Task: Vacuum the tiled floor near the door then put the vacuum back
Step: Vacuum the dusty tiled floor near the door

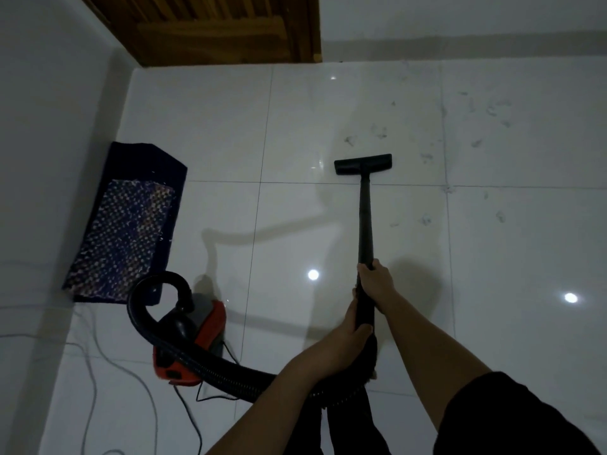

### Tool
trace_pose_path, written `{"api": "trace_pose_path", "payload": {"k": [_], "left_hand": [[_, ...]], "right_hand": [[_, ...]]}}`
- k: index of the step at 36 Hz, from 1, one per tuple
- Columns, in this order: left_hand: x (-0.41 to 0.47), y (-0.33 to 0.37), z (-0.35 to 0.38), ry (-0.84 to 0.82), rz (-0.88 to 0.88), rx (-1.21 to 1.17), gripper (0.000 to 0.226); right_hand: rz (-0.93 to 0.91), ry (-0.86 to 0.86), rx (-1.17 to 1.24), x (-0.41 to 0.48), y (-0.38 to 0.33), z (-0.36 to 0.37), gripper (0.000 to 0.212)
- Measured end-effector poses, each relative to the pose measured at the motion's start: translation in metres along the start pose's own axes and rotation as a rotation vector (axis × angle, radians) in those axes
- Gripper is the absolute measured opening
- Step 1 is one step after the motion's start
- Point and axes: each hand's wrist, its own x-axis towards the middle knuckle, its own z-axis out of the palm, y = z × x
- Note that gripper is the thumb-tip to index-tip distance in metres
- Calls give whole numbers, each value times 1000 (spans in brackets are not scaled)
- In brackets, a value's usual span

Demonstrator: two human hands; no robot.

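Note:
A black vacuum wand runs away from me over the glossy white tiled floor. Its flat black floor head rests on a tile just beyond a grout line. My right hand grips the wand higher up. My left hand grips it just below, where the ribbed black hose joins. The hose loops left to the red and black vacuum body standing on the floor. Dark scraps of debris lie scattered to the right of the head. The wooden door stands at the top.
A dark blue patterned mat leans against the white wall at the left. Grey and black cables trail over the floor at lower left beside the vacuum body. A white wall with a grey band runs along the top right.

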Motion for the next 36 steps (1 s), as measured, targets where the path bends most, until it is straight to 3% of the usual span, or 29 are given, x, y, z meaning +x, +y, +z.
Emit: {"api": "trace_pose_path", "payload": {"k": [11,17,27,31,36], "left_hand": [[22,26,-7,57,-67,104,56],[39,47,-10,166,-102,156,58],[67,62,-47,99,-103,161,62],[83,69,-66,84,-129,256,76],[98,77,-92,57,-75,183,57]], "right_hand": [[-10,2,-14,21,-23,-18,33],[-18,7,-37,31,-40,-24,37],[-10,38,20,58,-76,-26,35],[-12,68,49,72,-95,-29,34],[-12,121,102,86,-122,-28,31]]}}
